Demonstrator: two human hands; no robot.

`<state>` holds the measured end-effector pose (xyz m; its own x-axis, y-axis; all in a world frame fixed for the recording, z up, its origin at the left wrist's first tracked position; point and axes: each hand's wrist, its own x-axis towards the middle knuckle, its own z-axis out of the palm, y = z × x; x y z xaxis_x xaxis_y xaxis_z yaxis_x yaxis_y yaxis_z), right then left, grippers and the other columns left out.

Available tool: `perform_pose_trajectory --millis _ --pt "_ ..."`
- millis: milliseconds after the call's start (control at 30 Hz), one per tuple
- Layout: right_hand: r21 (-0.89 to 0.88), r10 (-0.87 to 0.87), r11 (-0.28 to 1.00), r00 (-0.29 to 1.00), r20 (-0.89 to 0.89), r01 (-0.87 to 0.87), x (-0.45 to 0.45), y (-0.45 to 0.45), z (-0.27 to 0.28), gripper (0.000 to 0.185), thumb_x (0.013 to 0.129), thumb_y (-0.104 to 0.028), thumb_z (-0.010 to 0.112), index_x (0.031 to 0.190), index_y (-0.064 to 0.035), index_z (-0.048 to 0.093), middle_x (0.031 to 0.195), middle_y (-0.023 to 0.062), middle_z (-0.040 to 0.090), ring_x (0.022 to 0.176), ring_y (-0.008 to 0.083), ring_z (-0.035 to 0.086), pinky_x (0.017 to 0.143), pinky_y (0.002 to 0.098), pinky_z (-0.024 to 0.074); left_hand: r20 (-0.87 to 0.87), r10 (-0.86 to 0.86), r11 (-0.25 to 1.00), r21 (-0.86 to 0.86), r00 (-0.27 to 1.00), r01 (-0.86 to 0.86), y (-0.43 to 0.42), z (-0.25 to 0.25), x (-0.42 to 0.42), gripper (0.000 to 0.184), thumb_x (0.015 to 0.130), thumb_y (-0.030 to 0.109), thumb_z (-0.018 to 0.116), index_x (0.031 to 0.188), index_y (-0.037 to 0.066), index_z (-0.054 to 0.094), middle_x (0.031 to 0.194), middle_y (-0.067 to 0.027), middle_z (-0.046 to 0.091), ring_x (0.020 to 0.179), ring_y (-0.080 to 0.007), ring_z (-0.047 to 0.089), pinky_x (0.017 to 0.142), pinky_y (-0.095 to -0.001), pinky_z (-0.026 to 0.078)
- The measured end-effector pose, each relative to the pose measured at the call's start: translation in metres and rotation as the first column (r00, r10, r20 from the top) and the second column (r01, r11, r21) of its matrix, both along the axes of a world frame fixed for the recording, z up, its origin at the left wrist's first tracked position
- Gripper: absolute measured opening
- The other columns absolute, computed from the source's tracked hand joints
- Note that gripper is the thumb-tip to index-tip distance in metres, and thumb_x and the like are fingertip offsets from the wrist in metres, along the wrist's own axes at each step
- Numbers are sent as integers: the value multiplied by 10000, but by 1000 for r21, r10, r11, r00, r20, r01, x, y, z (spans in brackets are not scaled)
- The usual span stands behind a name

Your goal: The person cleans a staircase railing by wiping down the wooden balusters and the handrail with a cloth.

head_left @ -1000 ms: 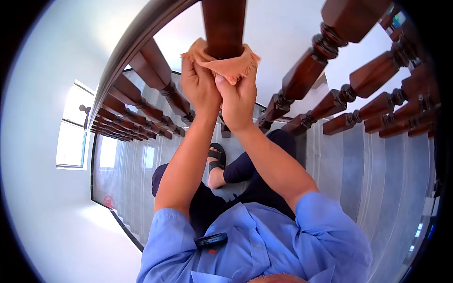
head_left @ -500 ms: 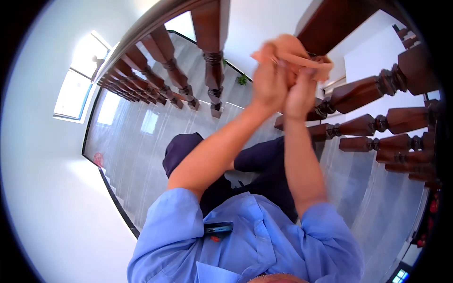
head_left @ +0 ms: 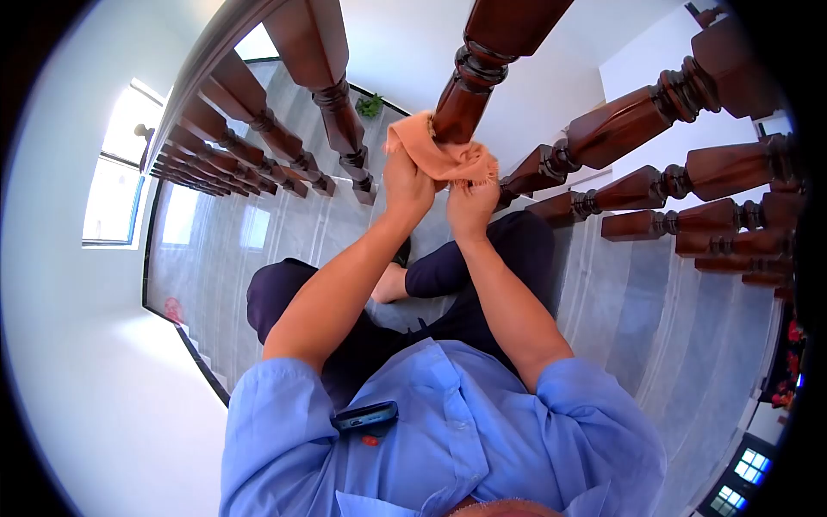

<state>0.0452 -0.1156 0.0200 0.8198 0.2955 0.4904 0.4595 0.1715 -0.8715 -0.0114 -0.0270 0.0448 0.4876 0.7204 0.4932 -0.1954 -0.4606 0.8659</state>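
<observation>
An orange cloth (head_left: 441, 155) with frayed edges is wrapped round the lower part of a dark wooden baluster (head_left: 465, 93), below its turned rings. My left hand (head_left: 407, 183) is closed on the cloth at the left side of the baluster. At the right side, my right hand (head_left: 472, 205) grips the cloth's other end, with a fringe hanging over the fingers. The back of the baluster, behind the cloth, is hidden.
More balusters stand at the left (head_left: 336, 112) and the right (head_left: 629, 125), under a curved handrail (head_left: 202, 60). Grey steps (head_left: 646, 319) lie below. A green plant (head_left: 369, 105) is beyond the railing. A phone (head_left: 366, 417) sits in the shirt pocket.
The view has shifted. Both hands and the cloth have moved down from the baluster's upper square part to below its rings. My hands are now farther apart.
</observation>
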Motion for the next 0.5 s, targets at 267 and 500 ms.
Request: perform_pose_trajectory --millis 267,500 --pt "-161 -14 987 989 -145 -10 50 15 -29 264 1012 -58 559 1245 25 650 1129 65 688 1043 132 628 927 275 501 -400 84 990 137 913 -31 -17 -49 -4 220 932 56 509 1054 -58 653 1008 -273 701 959 -469 661 783 -510 523" --pt "-115 76 984 906 -417 -136 35 15 -5 277 960 6 579 1223 11 665 1118 78 711 1040 181 657 921 309 511 -540 33 997 78 841 11 9 -59 2 273 927 165 583 1107 -29 646 973 -281 698 919 -471 666 754 -562 511"
